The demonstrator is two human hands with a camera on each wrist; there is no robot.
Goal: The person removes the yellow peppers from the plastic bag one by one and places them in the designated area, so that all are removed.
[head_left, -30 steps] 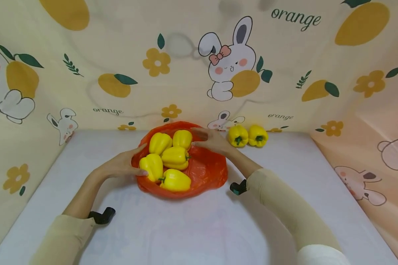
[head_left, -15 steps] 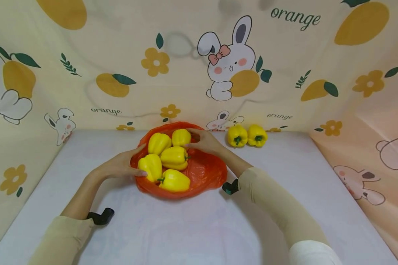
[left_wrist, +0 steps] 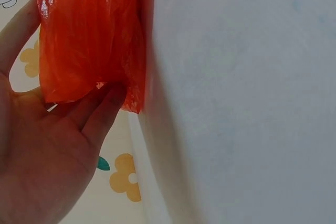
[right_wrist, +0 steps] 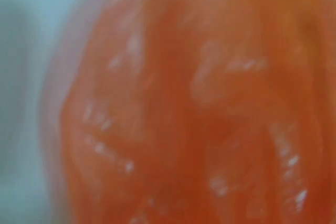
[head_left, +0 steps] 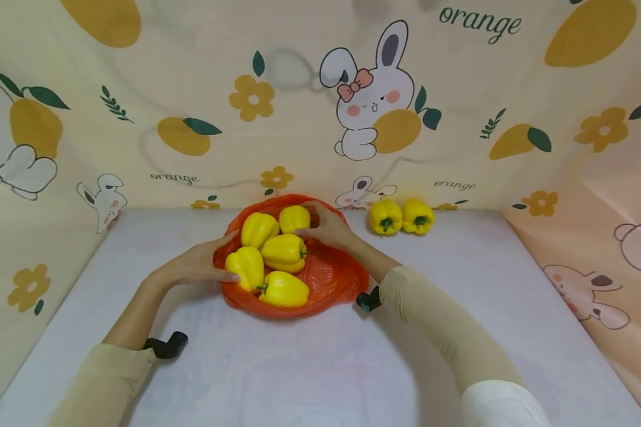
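Note:
A red-orange plastic bag [head_left: 331, 274] lies spread wide at the back of the table, with several yellow bell peppers [head_left: 284, 289] inside. At the bag's left edge, my left hand [head_left: 200, 264] grips it, thumb over the rim beside the leftmost pepper. The left wrist view has the fingers curled under the bag's plastic [left_wrist: 89, 35]. My right hand [head_left: 328, 229] reaches into the bag and holds the back right bell pepper [head_left: 294, 218] between thumb and fingers. Blurred red-orange plastic [right_wrist: 173, 108] fills most of the right wrist view, which hides that hand.
Two more yellow bell peppers, a left one [head_left: 386, 217] and a right one [head_left: 418, 217], stand side by side at the table's back edge, right of the bag. A patterned cloth [head_left: 299, 136] hangs behind the white table [head_left: 310, 373].
My right hand has moved left and deeper into the bag, and its fingers have closed on the back right pepper. My left hand keeps its place at the bag's edge.

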